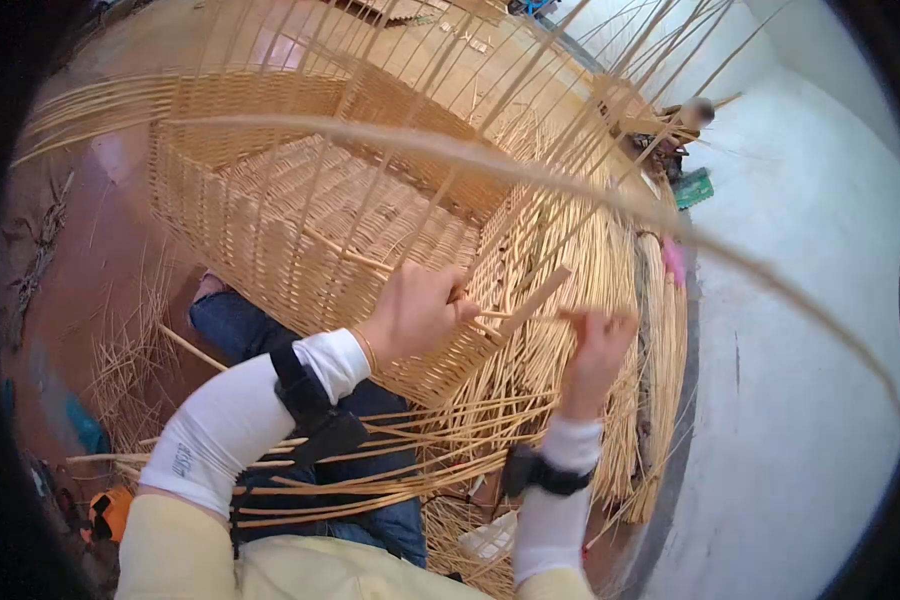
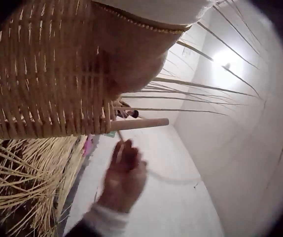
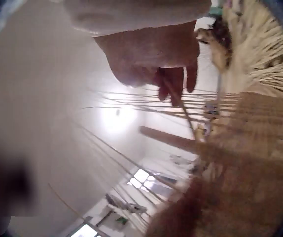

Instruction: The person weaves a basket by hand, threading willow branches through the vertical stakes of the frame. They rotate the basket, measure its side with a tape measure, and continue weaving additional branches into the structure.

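Rim weaving seems in hand: left hand (image 1: pixel 415 312) gripping the basket (image 1: pixel 240 235) over the legs (image 1: pixel 235 322), right hand (image 1: pixel 595 355) pinching 1 strand (image 3: pixel 185 112) by the post (image 1: pixel 536 300). Next calls for pulling it snug.

Loose canes (image 1: pixel 618 272) lie right of the basket (image 1: pixel 265 255), perhaps partly beneath.

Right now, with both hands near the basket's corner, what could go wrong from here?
The strand pinched by the right hand might crack or slip free if pulled hard near the thick corner stick.

The long pale strand arcing across the head view could whip or snag among the upright stakes.

The left hand grips the basket close to those stakes, so pressing hard may bend one.
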A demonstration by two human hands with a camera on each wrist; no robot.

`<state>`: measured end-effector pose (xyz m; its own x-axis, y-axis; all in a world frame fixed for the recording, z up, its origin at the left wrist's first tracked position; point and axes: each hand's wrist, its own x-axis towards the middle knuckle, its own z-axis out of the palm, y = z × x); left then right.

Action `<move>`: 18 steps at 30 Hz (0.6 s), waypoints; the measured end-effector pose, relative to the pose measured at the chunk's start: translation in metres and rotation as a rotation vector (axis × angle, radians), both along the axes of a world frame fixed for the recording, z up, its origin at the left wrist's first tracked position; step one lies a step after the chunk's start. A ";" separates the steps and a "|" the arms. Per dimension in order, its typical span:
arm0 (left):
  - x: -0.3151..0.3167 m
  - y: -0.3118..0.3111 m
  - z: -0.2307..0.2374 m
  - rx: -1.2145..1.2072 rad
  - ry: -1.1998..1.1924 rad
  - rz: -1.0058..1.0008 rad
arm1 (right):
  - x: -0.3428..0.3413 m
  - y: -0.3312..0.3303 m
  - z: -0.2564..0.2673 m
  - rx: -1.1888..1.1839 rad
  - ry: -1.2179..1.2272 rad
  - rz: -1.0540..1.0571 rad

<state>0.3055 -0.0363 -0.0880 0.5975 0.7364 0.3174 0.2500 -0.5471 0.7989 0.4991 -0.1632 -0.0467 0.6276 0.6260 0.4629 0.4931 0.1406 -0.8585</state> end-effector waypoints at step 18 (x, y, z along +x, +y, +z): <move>0.023 -0.017 0.002 0.194 0.028 -0.300 | -0.037 -0.018 -0.060 1.067 1.183 0.452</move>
<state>0.3282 -0.0537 -0.0857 0.7884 0.4549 0.4142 0.0758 -0.7400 0.6683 0.4626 -0.1811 -0.1066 0.7894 0.5783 0.2059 -0.5628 0.8157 -0.1334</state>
